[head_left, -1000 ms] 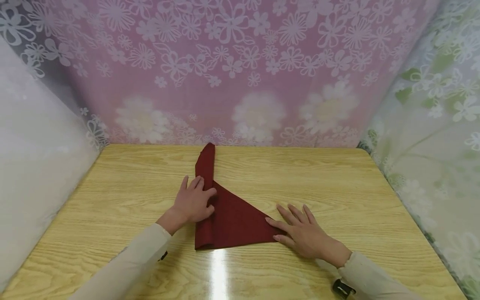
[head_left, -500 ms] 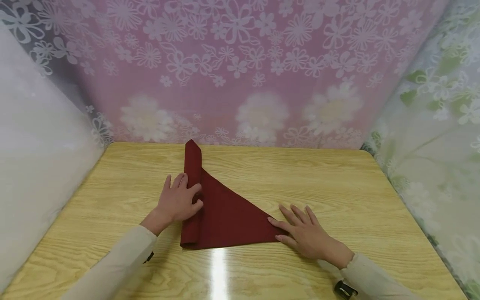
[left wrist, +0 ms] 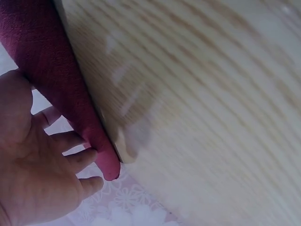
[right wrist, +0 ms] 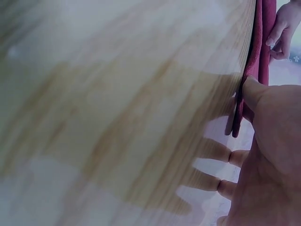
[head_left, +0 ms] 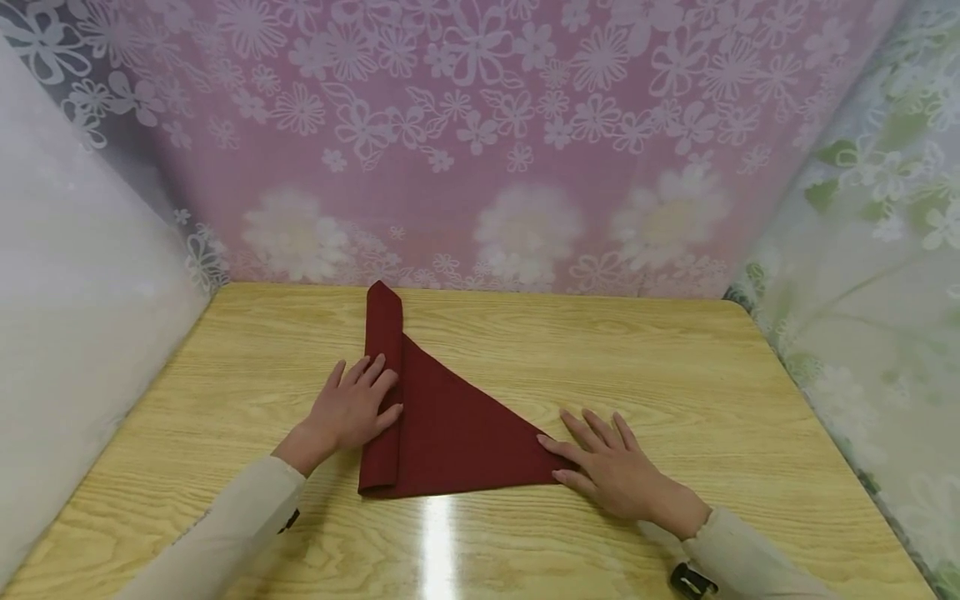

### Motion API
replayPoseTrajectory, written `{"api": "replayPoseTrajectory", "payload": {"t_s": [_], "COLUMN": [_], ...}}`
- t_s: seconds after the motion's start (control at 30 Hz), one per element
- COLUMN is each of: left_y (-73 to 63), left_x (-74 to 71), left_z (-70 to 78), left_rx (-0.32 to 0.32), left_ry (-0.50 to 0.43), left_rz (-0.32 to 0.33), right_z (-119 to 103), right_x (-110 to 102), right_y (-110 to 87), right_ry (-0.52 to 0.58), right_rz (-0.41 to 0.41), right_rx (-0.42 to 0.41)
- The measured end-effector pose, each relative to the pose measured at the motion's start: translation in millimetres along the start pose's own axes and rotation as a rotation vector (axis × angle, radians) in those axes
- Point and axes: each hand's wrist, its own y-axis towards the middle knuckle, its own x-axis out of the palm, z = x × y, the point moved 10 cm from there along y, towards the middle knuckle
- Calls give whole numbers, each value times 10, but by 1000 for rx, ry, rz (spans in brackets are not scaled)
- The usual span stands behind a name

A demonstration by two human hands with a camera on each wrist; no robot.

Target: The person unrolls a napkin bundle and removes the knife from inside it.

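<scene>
A dark red cloth napkin (head_left: 461, 433) lies on the wooden table, its right part tapering to a point. Along its left side runs a folded upright strip (head_left: 384, 321) whose pointed tip reaches the table's far edge. My left hand (head_left: 348, 412) rests on the middle of that strip, fingers spread and fairly straight. In the left wrist view, the fingers (left wrist: 70, 141) lie alongside the cloth (left wrist: 61, 70). At the right corner, my right hand (head_left: 618, 475) presses the cloth with thumb and index finger, the other fingers spread on the table; its palm hides the tip.
The wood-grain table (head_left: 637, 358) ends at the back against a pink floral curtain (head_left: 450, 167). A pale sheet (head_left: 82, 275) hangs at the left and a green-white floral one (head_left: 870, 333) at the right. A bright light reflection lies near the front.
My left hand has moved left with the folded strip, and more of the triangular part shows. Its fingers have since spread flatter on the strip. My right hand stays at the corner.
</scene>
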Motion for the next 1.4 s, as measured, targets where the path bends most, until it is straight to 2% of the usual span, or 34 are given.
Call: {"api": "replayPoseTrajectory", "payload": {"t_s": [0.2, 0.43, 0.63, 1.07, 1.4], "left_y": [-10, -9, 3, 18, 21], "left_x": [36, 62, 16, -116, -103], "left_z": [3, -24, -44, -112, -27], "left_rx": [20, 29, 64, 35, 44], "left_ry": [-14, -8, -9, 5, 43], "left_rz": [31, 25, 34, 55, 59], "right_z": [-10, -2, -5, -5, 0], "right_x": [-10, 3, -1, 3, 9], "right_y": [-2, 4, 5, 8, 5], "right_ry": [-2, -4, -9, -8, 1], "right_rz": [-5, -5, -1, 5, 1], "right_rx": [-3, -4, -7, -11, -8]}}
